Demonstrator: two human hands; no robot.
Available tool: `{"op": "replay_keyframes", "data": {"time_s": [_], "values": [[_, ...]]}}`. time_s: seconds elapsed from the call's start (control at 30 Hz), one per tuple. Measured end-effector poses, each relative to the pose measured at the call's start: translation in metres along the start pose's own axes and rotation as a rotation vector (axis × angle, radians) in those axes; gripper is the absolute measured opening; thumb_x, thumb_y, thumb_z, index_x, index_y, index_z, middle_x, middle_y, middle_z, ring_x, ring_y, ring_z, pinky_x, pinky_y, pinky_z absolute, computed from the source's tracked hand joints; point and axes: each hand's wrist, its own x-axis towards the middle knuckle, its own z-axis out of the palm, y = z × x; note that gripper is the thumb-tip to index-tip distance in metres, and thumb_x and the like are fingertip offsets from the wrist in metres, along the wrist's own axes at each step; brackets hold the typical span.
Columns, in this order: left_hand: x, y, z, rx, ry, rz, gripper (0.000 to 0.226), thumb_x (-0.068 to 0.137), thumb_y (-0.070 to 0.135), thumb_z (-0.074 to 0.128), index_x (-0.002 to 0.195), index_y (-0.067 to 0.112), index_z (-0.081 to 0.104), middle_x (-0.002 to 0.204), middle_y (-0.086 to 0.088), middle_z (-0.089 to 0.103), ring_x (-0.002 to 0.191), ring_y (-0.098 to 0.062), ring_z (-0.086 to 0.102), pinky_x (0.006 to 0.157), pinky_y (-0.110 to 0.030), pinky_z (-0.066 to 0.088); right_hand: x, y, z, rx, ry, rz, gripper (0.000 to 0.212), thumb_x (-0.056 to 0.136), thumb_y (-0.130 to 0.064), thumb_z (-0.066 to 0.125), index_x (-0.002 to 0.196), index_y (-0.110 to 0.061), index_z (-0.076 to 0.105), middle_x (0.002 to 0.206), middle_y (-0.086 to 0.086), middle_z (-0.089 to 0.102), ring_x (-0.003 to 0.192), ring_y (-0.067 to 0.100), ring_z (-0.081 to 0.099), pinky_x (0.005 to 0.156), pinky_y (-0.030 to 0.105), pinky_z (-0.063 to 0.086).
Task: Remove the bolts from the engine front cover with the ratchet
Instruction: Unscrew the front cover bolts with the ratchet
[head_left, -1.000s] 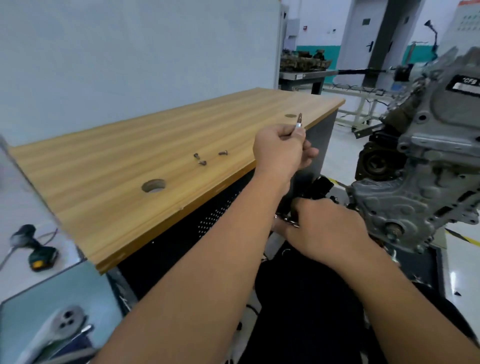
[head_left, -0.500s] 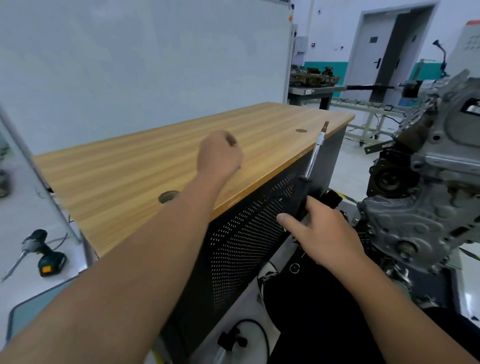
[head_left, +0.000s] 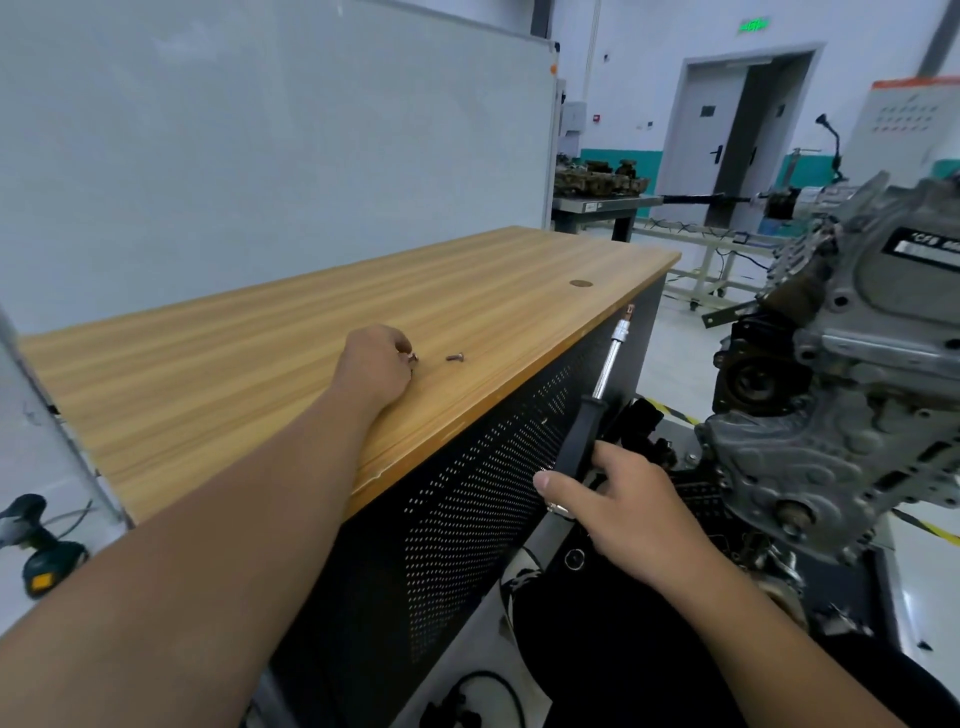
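- Left hand (head_left: 375, 370) has come down onto the counter (head_left: 218, 364), fingers curled, setting a bolt (head_left: 414, 357) beside another bolt (head_left: 455, 357) just right
- Right hand (head_left: 618, 506) grasps the ratchet (head_left: 597, 400), engine cover (head_left: 810, 467) further right; more bolts likely remain

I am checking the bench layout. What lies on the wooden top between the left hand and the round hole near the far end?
In the head view, one loose bolt lies between the left hand and the hole; beyond it, bare wood.
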Motion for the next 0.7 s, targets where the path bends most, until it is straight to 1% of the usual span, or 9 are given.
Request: {"op": "replay_keyframes", "data": {"time_s": [0.03,0.1,0.17,0.23,0.3,0.4,0.53,0.63,0.7], "values": [[0.001,0.000,0.000,-0.015,0.028,0.008,0.024,0.100,0.010,0.054,0.111,0.010,0.075,0.115,-0.011,0.071,0.100,-0.025,0.064,0.081,-0.027,0.047,0.000,0.001,0.001,-0.003,-0.003,-0.001,0.043,0.069,-0.083,0.057,0.103,-0.057,0.063,0.091,-0.034,0.070,0.077,-0.009,0.065,0.073,0.036,0.059],[0.002,-0.002,-0.002,-0.054,0.058,0.029,0.022,0.101,0.015,0.055,0.108,0.008,0.075,0.113,-0.012,0.070,0.102,-0.026,0.062,0.081,-0.028,0.043,-0.001,0.003,0.003,0.007,-0.011,0.000,0.043,0.070,-0.082,0.057,0.103,-0.055,0.064,0.089,-0.033,0.070,0.076,-0.009,0.065,0.072,0.036,0.058],[0.001,-0.004,-0.004,-0.069,0.016,0.050,0.019,0.097,0.027,0.065,0.104,0.013,0.075,0.105,-0.007,0.067,0.101,-0.023,0.059,0.085,-0.029,0.045,-0.001,0.005,0.003,0.035,-0.018,0.004,0.043,0.070,-0.080,0.058,0.102,-0.053,0.066,0.088,-0.033,0.071,0.077,-0.010,0.065,0.074,0.035,0.058],[-0.001,-0.005,-0.003,-0.012,-0.043,0.073,0.015,0.091,0.032,0.073,0.097,0.019,0.076,0.096,-0.001,0.065,0.096,-0.019,0.059,0.084,-0.029,0.047,-0.001,0.006,0.003,0.062,-0.015,0.011,0.043,0.070,-0.079,0.058,0.102,-0.052,0.067,0.084,-0.030,0.072,0.071,-0.010,0.065,0.069,0.033,0.055],[0.000,-0.005,-0.002,0.007,-0.053,0.073,0.010,0.090,0.030,0.076,0.092,0.021,0.075,0.094,0.001,0.064,0.093,-0.018,0.059,0.080,-0.028,0.045,-0.003,0.007,0.005,0.079,-0.019,0.017,0.042,0.070,-0.077,0.059,0.103,-0.052,0.067,0.079,-0.027,0.073,0.063,-0.008,0.063,0.064,0.030,0.050],[0.000,-0.002,-0.002,0.026,-0.055,0.053,0.009,0.091,0.030,0.075,0.090,0.022,0.072,0.097,-0.001,0.063,0.093,-0.020,0.058,0.078,-0.029,0.045,-0.005,0.007,0.008,0.065,-0.029,0.014,0.038,0.071,-0.077,0.059,0.102,-0.055,0.065,0.072,-0.029,0.070,0.061,-0.008,0.064,0.060,0.027,0.047],[-0.001,-0.001,-0.001,0.034,-0.059,0.052,0.007,0.094,0.028,0.071,0.090,0.022,0.069,0.100,-0.001,0.063,0.092,-0.021,0.058,0.077,-0.031,0.045,-0.008,0.006,0.010,0.062,-0.046,0.020,0.038,0.071,-0.077,0.059,0.102,-0.054,0.065,0.079,-0.031,0.071,0.068,-0.008,0.064,0.062,0.028,0.050],[-0.002,-0.001,-0.001,0.041,-0.049,0.058,0.005,0.096,0.023,0.068,0.094,0.019,0.069,0.101,-0.002,0.061,0.092,-0.022,0.057,0.078,-0.032,0.045,-0.011,0.007,0.010,0.095,-0.049,0.016,0.034,0.073,-0.074,0.062,0.100,-0.054,0.066,0.073,-0.029,0.070,0.062,-0.009,0.064,0.058,0.025,0.045],[-0.001,-0.001,0.000,0.038,-0.043,0.061,0.005,0.097,0.022,0.068,0.092,0.020,0.067,0.101,-0.002,0.061,0.091,-0.022,0.057,0.078,-0.032,0.044,-0.012,0.008,0.009,0.134,-0.045,0.009,0.032,0.074,-0.072,0.063,0.099,-0.053,0.066,0.068,-0.026,0.069,0.057,-0.008,0.063,0.055,0.022,0.043]]}}
